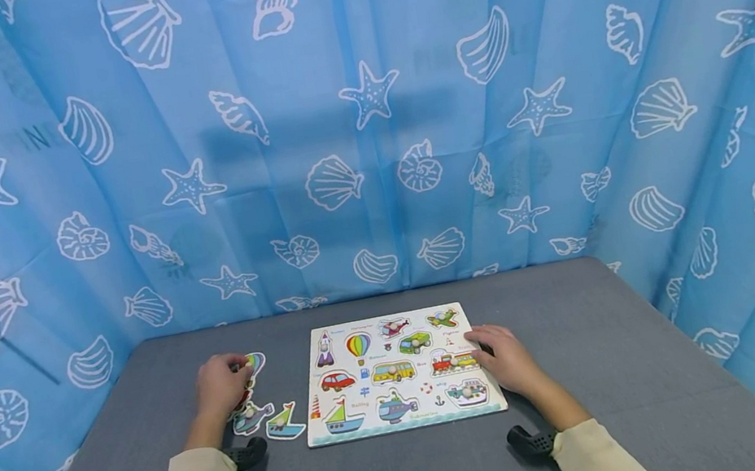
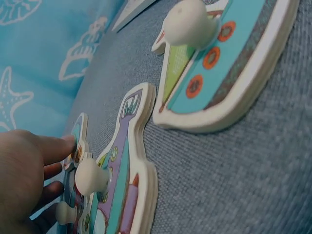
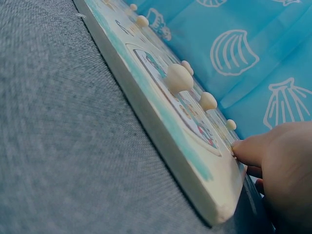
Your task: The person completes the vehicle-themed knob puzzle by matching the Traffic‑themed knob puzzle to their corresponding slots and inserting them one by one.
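– While the left hand (image 1: pixel 220 388) is resting at the balloon piece (image 1: pixel 258 361), left of centre in the lower half of the frame, what is its grip showing?

– The thumb tip is lying at the piece and the other fingers are curving in behind it. Whether they are pinching the piece, I cannot tell; the hand is covering the contact.

– Where is the piece lying relative to the grip?

– It is lying at the fingertips, towards the upper right of the hand. The left hand is clearly being the nearer one; the right hand (image 1: pixel 504 355) is resting well apart, right of centre, with thumb and fingers parted and touching the right edge of the puzzle board (image 1: pixel 378 426).

– Which way is the piece pointing?

– Its rounded top is pointing to the upper right. Its long axis appears to be running diagonally towards the lower left, where the hand is partly hiding it.

– And the board?

– It is occupying the lower centre, right of the balloon piece, its long axis running left to right. The submarine piece (image 1: pixel 252 417) and the sailboat piece (image 1: pixel 285 424) are lying below the balloon piece, the sailboat piece being just beside the board.
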The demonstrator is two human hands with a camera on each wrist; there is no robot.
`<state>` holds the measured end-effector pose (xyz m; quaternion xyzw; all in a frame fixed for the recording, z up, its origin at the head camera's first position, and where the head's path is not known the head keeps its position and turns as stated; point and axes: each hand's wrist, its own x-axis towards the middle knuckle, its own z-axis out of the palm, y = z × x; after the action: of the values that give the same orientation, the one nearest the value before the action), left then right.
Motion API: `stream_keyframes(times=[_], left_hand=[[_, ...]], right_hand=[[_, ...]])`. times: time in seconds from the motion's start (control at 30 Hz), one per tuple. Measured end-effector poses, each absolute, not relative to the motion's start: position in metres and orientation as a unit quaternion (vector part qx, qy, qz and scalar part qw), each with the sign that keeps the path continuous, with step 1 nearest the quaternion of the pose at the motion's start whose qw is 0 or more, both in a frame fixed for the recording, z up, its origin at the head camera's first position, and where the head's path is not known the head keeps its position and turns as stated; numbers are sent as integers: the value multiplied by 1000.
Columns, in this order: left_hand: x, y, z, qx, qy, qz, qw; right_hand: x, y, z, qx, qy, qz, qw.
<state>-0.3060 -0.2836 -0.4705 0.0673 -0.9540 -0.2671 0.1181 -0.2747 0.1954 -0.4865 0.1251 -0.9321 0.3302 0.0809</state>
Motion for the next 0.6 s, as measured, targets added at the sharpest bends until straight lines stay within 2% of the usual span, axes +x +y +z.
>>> stream_keyframes(times=[0.6], left_hand=[[-306,-263,-463,61,-945,-287,142]], right_hand=[[-276,196,-487,126,-931,333,77]])
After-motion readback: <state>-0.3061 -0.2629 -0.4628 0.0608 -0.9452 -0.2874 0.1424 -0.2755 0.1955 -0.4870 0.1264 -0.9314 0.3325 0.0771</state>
